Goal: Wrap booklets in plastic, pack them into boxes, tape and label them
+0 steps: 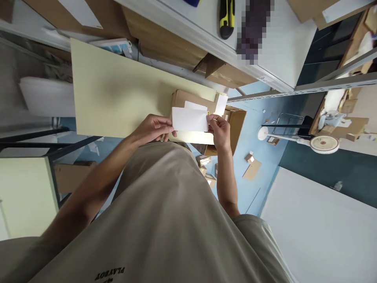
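Stretched between my two hands is a white rectangular sheet [190, 119], perhaps a label, its near face blank. My left hand [156, 128] pinches its left edge between thumb and fingers. At the right edge, my right hand [218, 126] grips it the same way, with a small bit of yellow by the fingertips. Just behind the sheet sits a brown cardboard box [182, 97] on the pale yellow tabletop [118, 84]. Another white piece [195, 105] shows above the sheet, against the box; whether it is stuck there I cannot tell.
A grey shelf [273, 55] overhangs the table's far side, bearing a yellow-and-black utility knife [226, 19]. An open carton [237, 125] stands by the table's right end. Beyond it, a white fan [324, 144] and flattened cardboard [252, 169] are on the blue floor side.
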`<state>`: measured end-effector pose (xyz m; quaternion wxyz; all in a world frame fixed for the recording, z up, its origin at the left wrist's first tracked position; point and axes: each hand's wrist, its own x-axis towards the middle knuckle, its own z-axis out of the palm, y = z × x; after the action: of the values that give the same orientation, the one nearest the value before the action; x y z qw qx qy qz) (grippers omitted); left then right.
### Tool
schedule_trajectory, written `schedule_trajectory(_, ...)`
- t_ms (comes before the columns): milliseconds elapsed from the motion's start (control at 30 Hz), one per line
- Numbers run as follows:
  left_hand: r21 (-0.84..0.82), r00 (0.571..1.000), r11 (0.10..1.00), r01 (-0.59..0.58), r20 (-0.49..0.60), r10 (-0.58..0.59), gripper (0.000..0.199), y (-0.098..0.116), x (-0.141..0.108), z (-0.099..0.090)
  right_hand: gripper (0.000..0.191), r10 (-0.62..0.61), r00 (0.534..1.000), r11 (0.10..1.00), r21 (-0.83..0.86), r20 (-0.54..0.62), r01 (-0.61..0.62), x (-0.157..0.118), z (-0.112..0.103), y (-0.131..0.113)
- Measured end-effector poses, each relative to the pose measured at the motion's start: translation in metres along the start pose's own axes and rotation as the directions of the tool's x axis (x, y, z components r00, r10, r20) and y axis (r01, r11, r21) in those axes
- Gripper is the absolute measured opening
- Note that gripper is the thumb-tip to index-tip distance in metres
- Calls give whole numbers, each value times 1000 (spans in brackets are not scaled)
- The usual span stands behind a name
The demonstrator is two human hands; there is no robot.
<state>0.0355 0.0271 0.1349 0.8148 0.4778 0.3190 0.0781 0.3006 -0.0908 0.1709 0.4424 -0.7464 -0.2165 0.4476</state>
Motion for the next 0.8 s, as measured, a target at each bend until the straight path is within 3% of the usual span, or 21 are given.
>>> schedule_trajectory(300, -11, 999, 999, -36, -11, 36, 26, -2, -32, -46, 42, 13, 998, 998, -56, 56, -10, 2, 56, -2)
schedule_trajectory(500, -49, 998, 997, -60, -4, 60, 18, -3, -46, -72, 49, 84, 992, 995, -64, 94, -78, 2, 92, -5)
schedule_trajectory(800, -69, 998, 996, -59, -12, 58, 18, -8, -55, -100, 50, 98, 990, 994, -57, 104, -93, 0, 123, -11)
